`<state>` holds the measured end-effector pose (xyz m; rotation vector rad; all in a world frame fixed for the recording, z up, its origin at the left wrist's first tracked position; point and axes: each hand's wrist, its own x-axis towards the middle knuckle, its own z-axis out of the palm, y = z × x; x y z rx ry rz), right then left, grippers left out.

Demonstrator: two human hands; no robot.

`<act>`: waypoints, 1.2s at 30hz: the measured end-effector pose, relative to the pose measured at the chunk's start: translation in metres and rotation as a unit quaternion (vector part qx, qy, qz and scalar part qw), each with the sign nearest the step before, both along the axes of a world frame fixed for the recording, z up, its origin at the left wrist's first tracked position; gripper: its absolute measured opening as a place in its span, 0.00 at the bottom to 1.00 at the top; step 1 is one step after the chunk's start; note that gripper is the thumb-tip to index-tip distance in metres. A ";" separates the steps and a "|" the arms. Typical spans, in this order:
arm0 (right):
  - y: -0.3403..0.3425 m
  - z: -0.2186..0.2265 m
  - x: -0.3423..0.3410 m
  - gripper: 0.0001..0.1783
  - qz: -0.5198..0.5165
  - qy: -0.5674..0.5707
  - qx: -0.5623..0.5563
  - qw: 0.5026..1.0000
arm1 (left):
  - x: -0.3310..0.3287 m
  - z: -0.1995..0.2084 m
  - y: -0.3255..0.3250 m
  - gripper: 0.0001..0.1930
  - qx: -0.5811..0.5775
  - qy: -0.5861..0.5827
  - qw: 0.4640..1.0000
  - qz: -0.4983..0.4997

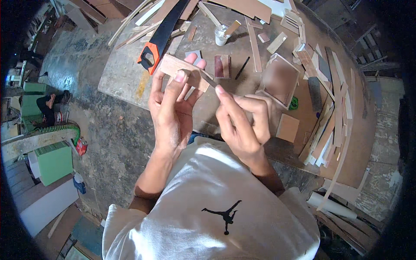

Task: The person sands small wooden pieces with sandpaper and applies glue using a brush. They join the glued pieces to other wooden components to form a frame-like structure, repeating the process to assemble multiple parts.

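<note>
No words or numbers can be read anywhere in the frame. The one clear sign is a black silhouette emblem point(225, 214) printed on the white T-shirt point(182, 195), at the lower centre. It is a solid human figure, upside down in this view: the legs spread wide toward the top, and one arm reaches down to a small round shape at the bottom. At the left of the frame, a small red packet point(81, 147) carries pale marks, too small and blurred to make out.
</note>
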<state>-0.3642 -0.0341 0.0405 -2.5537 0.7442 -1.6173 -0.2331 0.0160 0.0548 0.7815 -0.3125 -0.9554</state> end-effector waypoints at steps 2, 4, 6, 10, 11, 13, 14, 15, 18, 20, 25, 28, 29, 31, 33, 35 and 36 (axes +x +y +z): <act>0.000 -0.010 0.000 0.23 0.017 0.006 0.010 1.000 | -0.002 0.001 -0.002 0.25 0.001 -0.001 1.000 0.003; 0.002 -0.013 0.005 0.24 0.013 0.011 0.013 1.000 | -0.003 0.002 -0.003 0.25 -0.002 0.000 1.000 0.005; 0.004 -0.016 0.007 0.24 0.007 0.012 0.013 1.000 | -0.003 0.001 -0.006 0.25 -0.007 0.003 1.000 0.005; 0.009 -0.020 0.011 0.24 0.008 0.030 0.015 0.999 | -0.002 0.000 -0.008 0.25 -0.006 0.005 1.000 0.012; 0.012 -0.019 0.011 0.24 0.009 0.033 0.023 0.999 | -0.001 -0.002 -0.008 0.25 -0.008 0.005 1.000 0.010; 0.012 -0.019 0.009 0.24 0.016 0.025 0.025 0.999 | -0.001 -0.003 -0.008 0.25 -0.009 0.003 1.000 0.008; 0.012 -0.018 0.008 0.24 0.007 0.019 0.024 1.000 | -0.001 -0.002 -0.009 0.25 -0.007 0.001 1.000 0.008; 0.011 -0.016 0.007 0.25 -0.001 0.013 0.022 1.000 | -0.002 -0.002 -0.009 0.25 -0.006 0.000 1.000 0.008; 0.009 -0.017 0.010 0.25 -0.011 0.009 0.029 0.999 | -0.004 -0.003 -0.011 0.25 -0.013 0.009 1.000 0.008; 0.010 -0.017 0.011 0.25 0.003 0.021 0.031 0.999 | -0.004 -0.003 -0.011 0.25 -0.013 0.009 1.000 0.005; 0.002 -0.012 -0.009 0.16 0.015 -0.045 0.125 0.991 | 0.003 -0.002 -0.006 0.28 0.017 -0.062 0.996 -0.062; -0.037 0.001 -0.038 0.13 0.017 0.000 0.107 0.994 | 0.010 0.001 0.002 0.30 0.006 -0.175 0.970 -0.170; -0.051 0.009 -0.045 0.14 0.029 -0.014 0.111 0.993 | 0.013 0.002 0.004 0.31 0.012 -0.191 0.960 -0.205; -0.081 0.032 -0.058 0.14 0.103 0.058 0.026 0.993 | 0.018 0.009 0.009 0.31 0.025 -0.225 0.934 -0.275; -0.087 0.058 -0.054 0.15 0.143 0.148 -0.053 0.977 | 0.023 0.019 0.010 0.31 0.050 -0.291 0.902 -0.316; -0.081 0.085 -0.042 0.17 0.147 0.250 -0.128 0.948 | 0.027 0.022 0.011 0.31 0.059 -0.322 0.879 -0.348; -0.084 0.091 -0.037 0.17 0.186 0.260 -0.152 0.935 | 0.030 0.023 0.011 0.31 0.060 -0.325 0.869 -0.369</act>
